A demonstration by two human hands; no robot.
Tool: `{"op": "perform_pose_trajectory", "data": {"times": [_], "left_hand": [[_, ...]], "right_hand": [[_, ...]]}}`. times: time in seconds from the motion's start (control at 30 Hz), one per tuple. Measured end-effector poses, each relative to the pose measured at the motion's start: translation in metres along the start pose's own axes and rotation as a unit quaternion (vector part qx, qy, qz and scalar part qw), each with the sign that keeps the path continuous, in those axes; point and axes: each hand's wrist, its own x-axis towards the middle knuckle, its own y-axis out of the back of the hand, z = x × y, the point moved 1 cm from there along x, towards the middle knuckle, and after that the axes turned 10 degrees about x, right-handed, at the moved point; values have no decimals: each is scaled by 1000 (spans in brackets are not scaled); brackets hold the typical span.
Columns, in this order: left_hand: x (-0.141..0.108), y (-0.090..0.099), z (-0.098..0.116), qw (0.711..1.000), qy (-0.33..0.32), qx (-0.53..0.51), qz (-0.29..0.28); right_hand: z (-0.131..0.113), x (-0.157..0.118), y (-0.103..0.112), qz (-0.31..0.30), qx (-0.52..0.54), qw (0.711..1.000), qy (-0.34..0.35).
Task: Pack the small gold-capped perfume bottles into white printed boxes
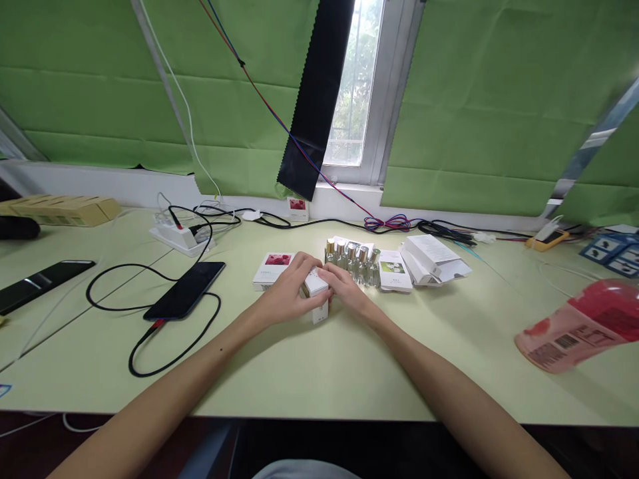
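Note:
Near the middle of the table, my left hand [291,291] is wrapped round a small white box [316,285], thumb in front and fingers over its far side. The fingers of my right hand [344,287] are pressed together at the box's right upper edge. Just behind my right hand, several small glass bottles [352,261] stand in a row. A white box with a red flower picture [276,261] lies to the left of my left hand. To the right of the bottles lies a white box with a green and white picture [394,269].
Opened white cartons [430,258] lie at the right of the bottles. A phone [186,290] with a looping black cable is on the left. A pink container [574,326] stands far right. Cables and a power strip [180,239] run along the back edge [339,223].

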Motion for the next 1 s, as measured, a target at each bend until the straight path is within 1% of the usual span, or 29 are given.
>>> {"op": "perform_pose_trajectory", "data": {"times": [0.53, 0.8, 1.0], "left_hand": [[0, 1, 1, 1000, 2, -5, -2], [1, 1, 1, 1000, -1, -2, -1], [1, 1, 2, 1000, -5, -1, 2]], "right_hand": [[-1, -1, 0, 5, -15, 1000, 2], [0, -1, 0, -1, -5, 1000, 5], [0, -1, 0, 5, -20, 1000, 8]]}}
